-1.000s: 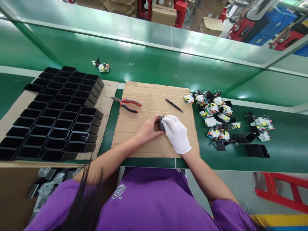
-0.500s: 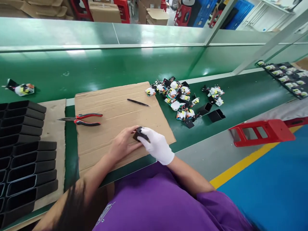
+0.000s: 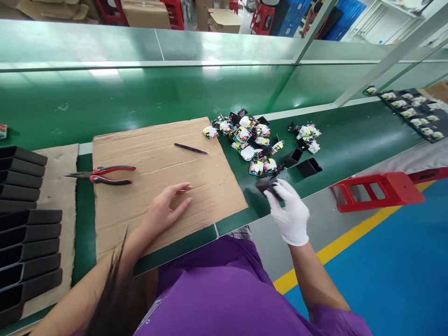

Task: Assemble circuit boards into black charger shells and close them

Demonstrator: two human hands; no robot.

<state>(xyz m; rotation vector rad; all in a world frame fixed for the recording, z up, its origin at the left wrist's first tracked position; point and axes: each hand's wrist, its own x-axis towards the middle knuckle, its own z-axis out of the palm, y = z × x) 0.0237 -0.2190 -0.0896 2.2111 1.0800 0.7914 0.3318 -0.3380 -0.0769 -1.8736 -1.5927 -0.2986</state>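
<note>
My bare left hand (image 3: 169,207) rests over the cardboard sheet (image 3: 140,210), thumb and fingers apart, holding nothing. On my right hand (image 3: 289,212) is a white glove; its fingers grip a small black plastic case (image 3: 269,185), blurred by motion, above the green bench right of the cardboard. Just beyond it lies a heap of small circuit boards (image 3: 243,135) with white and yellow parts and black pieces. Two black cases (image 3: 310,168) lie to the right of the heap. Red-handled long-nose pliers (image 3: 112,175) and black tweezers (image 3: 192,149) lie on the cardboard.
Rows of black open cases (image 3: 38,247) stand on another cardboard piece at the left. A tray of circuit boards (image 3: 413,112) sits at the far right. A red stool (image 3: 381,192) stands beside the bench. A slanted metal post (image 3: 378,65) rises behind.
My right hand has moved right, carrying the black case off the cardboard to beside the heap. My left hand has let go of the case and opened. The view has shifted slightly right.
</note>
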